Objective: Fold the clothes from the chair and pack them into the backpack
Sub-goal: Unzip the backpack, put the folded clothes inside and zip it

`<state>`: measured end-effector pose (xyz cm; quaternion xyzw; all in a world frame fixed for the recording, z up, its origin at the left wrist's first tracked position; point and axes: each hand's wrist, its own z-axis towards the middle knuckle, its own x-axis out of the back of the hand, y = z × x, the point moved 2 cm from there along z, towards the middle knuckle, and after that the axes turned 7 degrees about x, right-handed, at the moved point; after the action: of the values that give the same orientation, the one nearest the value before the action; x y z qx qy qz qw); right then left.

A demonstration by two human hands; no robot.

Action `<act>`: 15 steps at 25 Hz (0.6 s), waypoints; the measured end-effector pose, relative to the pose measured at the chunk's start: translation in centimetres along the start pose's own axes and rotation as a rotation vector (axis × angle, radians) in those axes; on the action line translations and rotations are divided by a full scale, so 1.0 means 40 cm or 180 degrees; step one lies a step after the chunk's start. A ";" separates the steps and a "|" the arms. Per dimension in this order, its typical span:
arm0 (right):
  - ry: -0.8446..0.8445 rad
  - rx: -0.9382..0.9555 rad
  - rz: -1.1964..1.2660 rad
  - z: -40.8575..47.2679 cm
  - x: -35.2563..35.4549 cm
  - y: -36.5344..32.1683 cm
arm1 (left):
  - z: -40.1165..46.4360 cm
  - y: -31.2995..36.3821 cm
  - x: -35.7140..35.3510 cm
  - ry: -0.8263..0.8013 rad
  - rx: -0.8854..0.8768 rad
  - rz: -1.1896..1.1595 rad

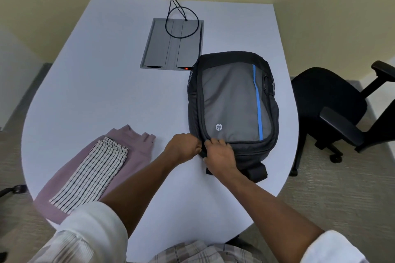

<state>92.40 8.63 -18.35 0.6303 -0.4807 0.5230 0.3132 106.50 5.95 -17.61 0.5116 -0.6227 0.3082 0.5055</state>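
A black and grey backpack [233,100] with a blue stripe lies flat on the white table [106,70], right of centre. Both hands meet at its near left corner. My left hand [184,148] pinches the black edge there. My right hand [221,156] grips the same edge beside it, where the zipper seam runs. A folded striped black-and-white garment [94,174] lies on top of a folded mauve garment [132,143] at the table's near left. The chair's seat [327,94] at the right holds no clothes.
A grey cable hatch [173,45] is set into the table behind the backpack, with black cables [179,17] looping up to wall sockets. The black office chair stands at the right on carpet. Another chair's armrest [12,190] pokes in at far left.
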 end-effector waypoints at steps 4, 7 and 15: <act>0.0089 -0.0108 -0.0168 0.015 -0.013 -0.021 | 0.011 -0.029 -0.015 0.0044 -0.0115 0.0219; 0.0367 -0.0147 -0.0110 0.012 -0.017 -0.024 | 0.040 -0.059 -0.004 0.0096 -0.0384 0.0492; 0.0515 -0.0352 -0.0007 0.007 -0.037 -0.033 | 0.192 -0.193 0.052 0.0208 -0.0371 0.0709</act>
<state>93.74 9.26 -19.72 0.5683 -0.4812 0.5446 0.3859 111.47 -3.87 -18.98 0.3987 -0.6757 0.3422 0.5171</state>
